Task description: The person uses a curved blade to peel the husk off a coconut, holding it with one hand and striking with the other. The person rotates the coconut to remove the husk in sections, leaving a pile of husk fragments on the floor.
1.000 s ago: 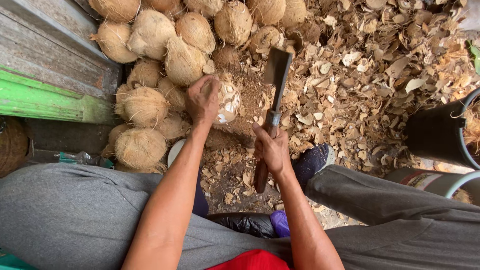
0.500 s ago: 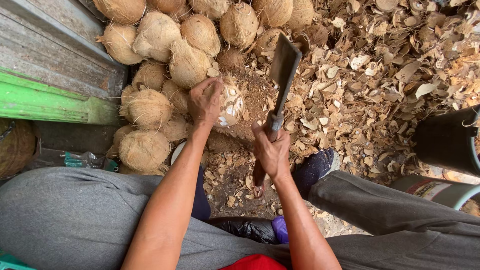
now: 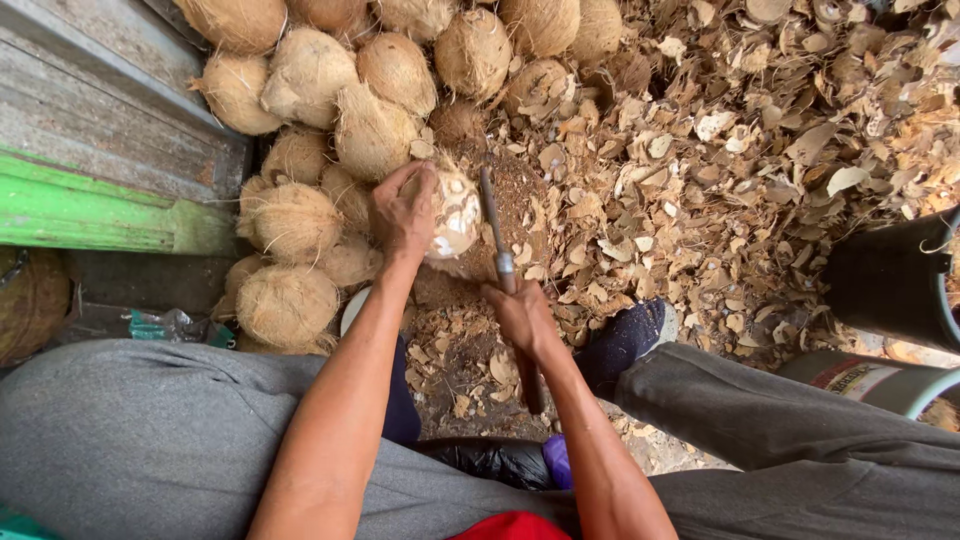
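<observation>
Left hand (image 3: 405,212) gripped the part-peeled coconut (image 3: 452,215) steady on the ground while right hand (image 3: 520,315) clenched the cleaver (image 3: 497,240), blade edge-on against its side.
</observation>
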